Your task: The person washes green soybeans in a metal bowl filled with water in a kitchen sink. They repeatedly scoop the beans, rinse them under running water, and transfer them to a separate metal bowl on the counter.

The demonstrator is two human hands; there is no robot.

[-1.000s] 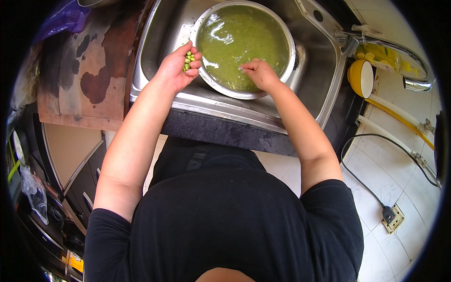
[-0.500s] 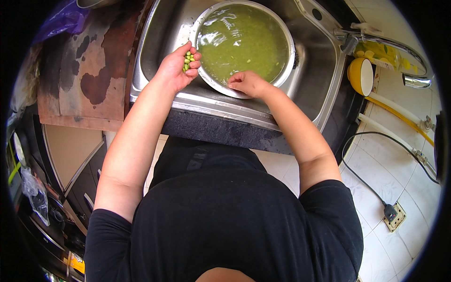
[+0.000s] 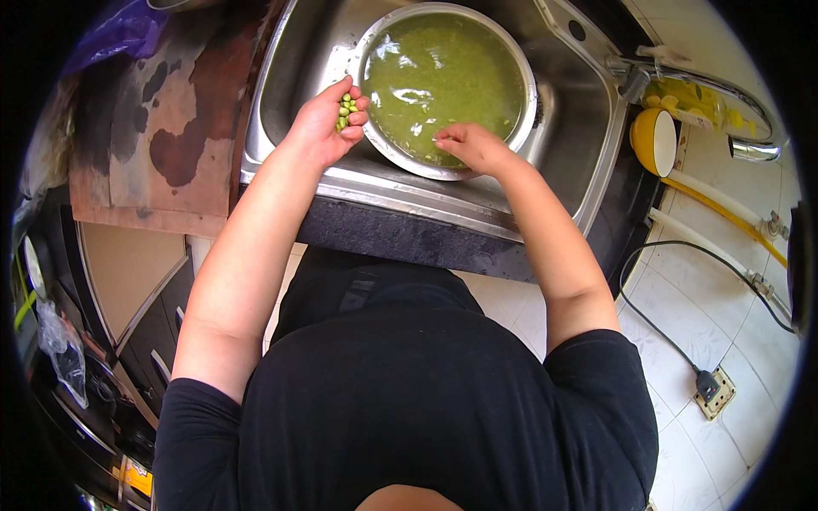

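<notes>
A round metal basin (image 3: 530,112) stands in the steel sink (image 3: 569,140), filled with greenish water (image 3: 443,72); small pale and green bits show in it. Against the basin's left rim, my left hand (image 3: 322,128) is cupped, palm up, with fingers curled round several shelled green beans (image 3: 345,111). My right hand (image 3: 477,149) hovers over the near right part of the water, thumb and fingers pinched together. A tiny pale speck shows at those fingertips, too small to name.
A chrome faucet (image 3: 754,151) curves in at the right, beside a yellow bowl (image 3: 654,143). A stained brown board (image 3: 200,145) covers the counter left of the sink, with a purple plastic bag (image 3: 119,34) behind it. A black cord (image 3: 660,324) runs down to a wall socket.
My right hand has moved a little right and away from me, off the basin's near rim and over the water. My left hand stays almost in place, still holding the green beans.
</notes>
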